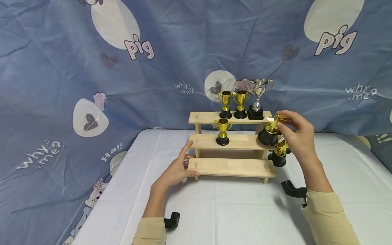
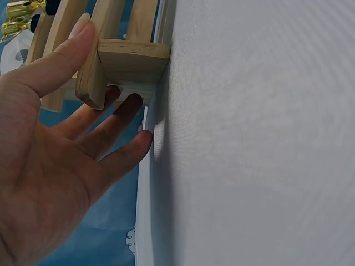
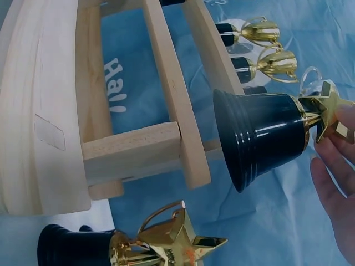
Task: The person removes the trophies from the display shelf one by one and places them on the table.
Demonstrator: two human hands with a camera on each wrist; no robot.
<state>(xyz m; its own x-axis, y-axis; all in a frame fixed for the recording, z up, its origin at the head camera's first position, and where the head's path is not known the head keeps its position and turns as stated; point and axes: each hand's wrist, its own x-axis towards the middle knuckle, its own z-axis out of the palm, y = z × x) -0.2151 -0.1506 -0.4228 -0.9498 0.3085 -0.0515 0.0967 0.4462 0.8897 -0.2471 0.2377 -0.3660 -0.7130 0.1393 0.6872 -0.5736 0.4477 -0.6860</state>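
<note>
My right hand (image 1: 300, 137) pinches a gold star trophy (image 1: 268, 136) by its star, with the black base just above the right end of the middle step. In the right wrist view that black base (image 3: 260, 133) hangs apart from the boards. At the left end of the three-step wooden shelf (image 1: 231, 166), my left hand (image 1: 174, 172) holds the lowest step, thumb at its front. The left wrist view shows the thumb (image 2: 69, 55) on a board and the other fingers around its end. One small gold cup trophy (image 1: 223, 132) stands on the middle step.
Two small gold cups (image 1: 225, 102) and a larger silver cup (image 1: 258, 98) stand on the top step. Another star trophy (image 1: 279, 154) is on the white table (image 1: 214, 211) beside the shelf's right end, with more trophy parts partly hidden behind it. A blue printed cloth (image 1: 171, 51) hangs behind.
</note>
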